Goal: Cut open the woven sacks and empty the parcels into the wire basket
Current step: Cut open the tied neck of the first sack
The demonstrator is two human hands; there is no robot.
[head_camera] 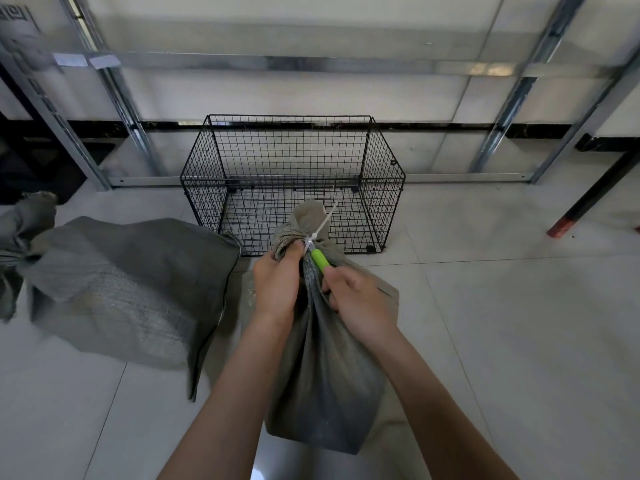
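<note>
no writing can be read. two pale labels [70, 59] on the shelf rail [242, 61], upper left, are blurred. dark marks on the sheet [16, 20] in that corner are illegible.

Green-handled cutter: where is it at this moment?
Head view, centre: the right hand holds the green-handled cutter, its tip at the white zip tie around the sack neck that the left hand grips, in front of the wire basket.

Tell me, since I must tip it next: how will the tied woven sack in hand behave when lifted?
Likely floppy: the woven sack folds and sags below the left hand gripping its neck. Probably bottom-heavy, as its base looks fuller; contents are hidden. Unlikely to roll, being soft.
</note>
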